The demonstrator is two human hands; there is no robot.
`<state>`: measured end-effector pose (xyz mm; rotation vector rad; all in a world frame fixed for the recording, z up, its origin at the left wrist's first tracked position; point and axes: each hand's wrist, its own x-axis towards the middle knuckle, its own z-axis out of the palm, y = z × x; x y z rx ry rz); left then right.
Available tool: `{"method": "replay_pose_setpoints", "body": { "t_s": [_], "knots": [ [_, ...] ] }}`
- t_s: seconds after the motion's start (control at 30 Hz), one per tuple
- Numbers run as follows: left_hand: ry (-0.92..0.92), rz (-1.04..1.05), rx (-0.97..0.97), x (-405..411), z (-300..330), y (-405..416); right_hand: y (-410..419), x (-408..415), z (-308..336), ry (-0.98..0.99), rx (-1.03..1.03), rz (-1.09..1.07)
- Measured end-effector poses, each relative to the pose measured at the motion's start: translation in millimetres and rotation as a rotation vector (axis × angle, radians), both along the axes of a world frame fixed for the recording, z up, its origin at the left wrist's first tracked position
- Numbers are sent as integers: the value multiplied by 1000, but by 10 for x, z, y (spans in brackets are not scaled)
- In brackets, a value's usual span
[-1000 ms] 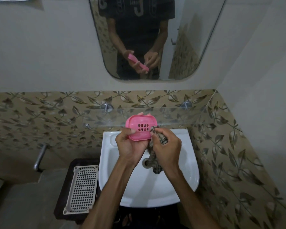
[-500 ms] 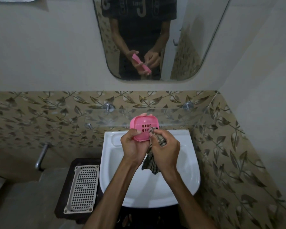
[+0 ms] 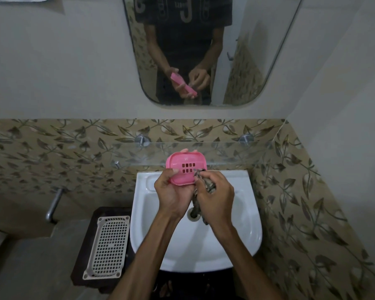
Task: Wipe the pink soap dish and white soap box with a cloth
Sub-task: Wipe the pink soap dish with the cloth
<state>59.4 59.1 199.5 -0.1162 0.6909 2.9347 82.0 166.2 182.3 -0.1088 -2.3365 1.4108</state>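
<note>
Above the rear edge of the white basin (image 3: pixel 243 239), the left hand (image 3: pixel 171 191) is gripping the pink soap dish (image 3: pixel 185 167), tilted with its slotted face toward the camera. The right hand (image 3: pixel 214 198) is pinching a patterned cloth (image 3: pixel 208 187) against the dish's right edge; the cloth's tail is hanging over the drain. A white perforated tray (image 3: pixel 107 247) is lying left of the basin.

Both forearms reach forward, wrists close together. The left hand (image 3: pixel 171 191) grips the pink soap dish (image 3: pixel 185 167) (thumb across its face); the right hand (image 3: pixel 214 198), fingers curled, pinches the cloth (image 3: pixel 200 191) against it.
</note>
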Motion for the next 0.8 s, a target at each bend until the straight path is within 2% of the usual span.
{"method": "replay_pose_setpoints", "body": {
  "t_s": [0.1,0.23,0.3,0.43,0.6,0.8],
  "knots": [
    [-24,2,-42,3,-25,12,-128,79,32,54,21,135],
    [-36,16,-103,24,-57,20,-112,82,-3,-38,-154,7],
    [-92,26,-140,24,-32,18,-174,150,11,-14,-174,55],
    [-141,-4,-231,-9,6,-30,-222,210,54,78,-83,188],
    [-195,-59,-225,37,-71,-24,-164,147,-27,196,-17,165],
    [-186,-167,-191,67,-71,-194,24,10,-94,410,228,348]
  ]
}}
